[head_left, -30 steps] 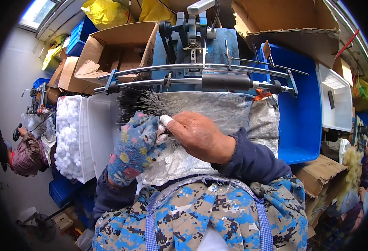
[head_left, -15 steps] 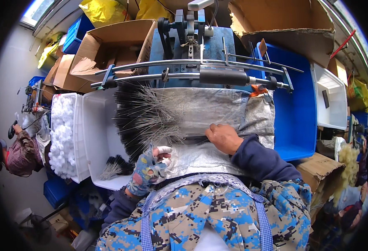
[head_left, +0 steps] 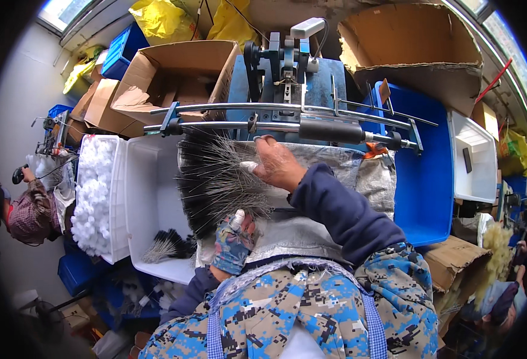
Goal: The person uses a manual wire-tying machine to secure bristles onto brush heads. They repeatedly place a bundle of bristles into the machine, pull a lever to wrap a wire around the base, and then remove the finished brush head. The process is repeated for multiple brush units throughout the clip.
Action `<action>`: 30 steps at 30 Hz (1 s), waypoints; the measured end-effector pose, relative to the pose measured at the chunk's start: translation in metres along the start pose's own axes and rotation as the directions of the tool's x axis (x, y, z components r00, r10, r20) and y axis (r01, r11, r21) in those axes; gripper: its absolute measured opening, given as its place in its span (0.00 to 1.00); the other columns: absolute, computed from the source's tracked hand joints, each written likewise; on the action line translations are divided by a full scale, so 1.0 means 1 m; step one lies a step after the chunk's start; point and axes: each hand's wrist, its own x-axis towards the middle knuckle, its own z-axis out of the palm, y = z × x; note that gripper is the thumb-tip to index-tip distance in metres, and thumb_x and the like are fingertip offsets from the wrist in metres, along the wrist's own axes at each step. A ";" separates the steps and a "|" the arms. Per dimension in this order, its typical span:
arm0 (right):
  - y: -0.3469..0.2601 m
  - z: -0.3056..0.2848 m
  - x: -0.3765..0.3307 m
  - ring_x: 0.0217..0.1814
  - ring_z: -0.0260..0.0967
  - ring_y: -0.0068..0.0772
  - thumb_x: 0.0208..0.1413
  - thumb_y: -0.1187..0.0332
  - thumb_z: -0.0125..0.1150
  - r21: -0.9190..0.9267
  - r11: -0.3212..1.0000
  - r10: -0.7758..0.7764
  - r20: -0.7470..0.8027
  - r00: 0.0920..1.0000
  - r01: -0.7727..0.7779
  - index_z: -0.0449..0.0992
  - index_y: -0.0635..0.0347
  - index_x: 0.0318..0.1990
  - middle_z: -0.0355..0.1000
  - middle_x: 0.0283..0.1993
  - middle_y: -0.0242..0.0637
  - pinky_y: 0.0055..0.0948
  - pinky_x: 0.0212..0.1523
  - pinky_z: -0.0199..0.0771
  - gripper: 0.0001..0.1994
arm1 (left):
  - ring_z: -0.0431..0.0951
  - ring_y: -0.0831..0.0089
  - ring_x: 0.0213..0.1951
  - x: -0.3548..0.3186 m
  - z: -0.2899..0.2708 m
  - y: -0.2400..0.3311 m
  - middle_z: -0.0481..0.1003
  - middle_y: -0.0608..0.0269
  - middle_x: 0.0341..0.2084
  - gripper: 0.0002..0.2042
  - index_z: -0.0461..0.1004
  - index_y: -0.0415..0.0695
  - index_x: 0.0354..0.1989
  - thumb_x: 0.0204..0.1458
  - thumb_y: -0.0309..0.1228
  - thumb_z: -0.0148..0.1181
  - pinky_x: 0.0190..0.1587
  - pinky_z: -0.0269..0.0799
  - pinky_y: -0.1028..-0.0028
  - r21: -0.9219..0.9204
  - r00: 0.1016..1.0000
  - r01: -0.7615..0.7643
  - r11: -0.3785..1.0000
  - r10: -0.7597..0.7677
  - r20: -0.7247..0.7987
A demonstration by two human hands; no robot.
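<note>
A heap of black-bristled brushes with thin wire stems (head_left: 209, 176) lies at the left of the sacking-covered work surface (head_left: 317, 170), stems pointing right. My right hand (head_left: 278, 166), bare with white tape on the thumb, reaches over the stem ends; thumb and forefinger are apart. My left hand (head_left: 233, 244), in a patterned fingerless glove with a taped fingertip, rests at the heap's near edge, fingers curled. What lies inside those fingers is hidden. Beyond the heap stands a blue machine (head_left: 284, 78) with two metal rails and a black roller (head_left: 330, 130) across its front.
To the left, a white bin (head_left: 150, 197) holds a small bunch of brushes (head_left: 167, 246), beside a tub of white pieces (head_left: 97, 197). A deep blue bin (head_left: 422, 203) stands right. Cardboard boxes (head_left: 173, 72) flank the machine. Another person (head_left: 33, 209) sits far left.
My right hand has moved left and away from me, from the bare sacking to the wire stems. My left hand has shifted slightly right, against the heap. The whole view has shifted a little.
</note>
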 end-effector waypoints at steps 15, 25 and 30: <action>-0.014 0.042 0.011 0.36 0.69 0.55 0.36 0.73 0.59 0.024 1.000 -0.023 0.321 0.947 0.016 0.59 0.67 0.44 0.69 0.37 0.58 0.45 0.37 0.68 0.24 | 0.67 0.80 0.27 0.024 0.005 0.009 0.67 0.70 0.25 0.07 0.68 0.47 0.35 0.52 0.34 0.57 0.28 0.64 0.79 0.393 0.972 -0.223 0.892 0.232 0.025; -0.046 0.052 -0.036 0.29 0.72 0.54 0.42 0.73 0.58 -0.125 0.972 -0.156 0.297 0.942 0.201 0.53 0.81 0.51 0.67 0.40 0.62 0.45 0.27 0.72 0.30 | 0.71 0.67 0.40 0.014 0.005 0.014 0.70 0.59 0.42 0.18 0.63 0.43 0.52 0.52 0.31 0.51 0.43 0.66 0.70 0.762 0.754 -0.615 0.204 0.434 0.492; -0.076 0.048 -0.068 0.24 0.71 0.53 0.46 0.76 0.50 -0.158 0.941 -0.264 0.214 0.941 0.300 0.55 0.82 0.49 0.63 0.44 0.66 0.43 0.20 0.70 0.23 | 0.64 0.61 0.52 0.003 -0.011 0.020 0.63 0.54 0.52 0.25 0.58 0.41 0.57 0.53 0.40 0.47 0.57 0.53 0.62 0.670 0.591 -0.462 -0.580 0.362 0.721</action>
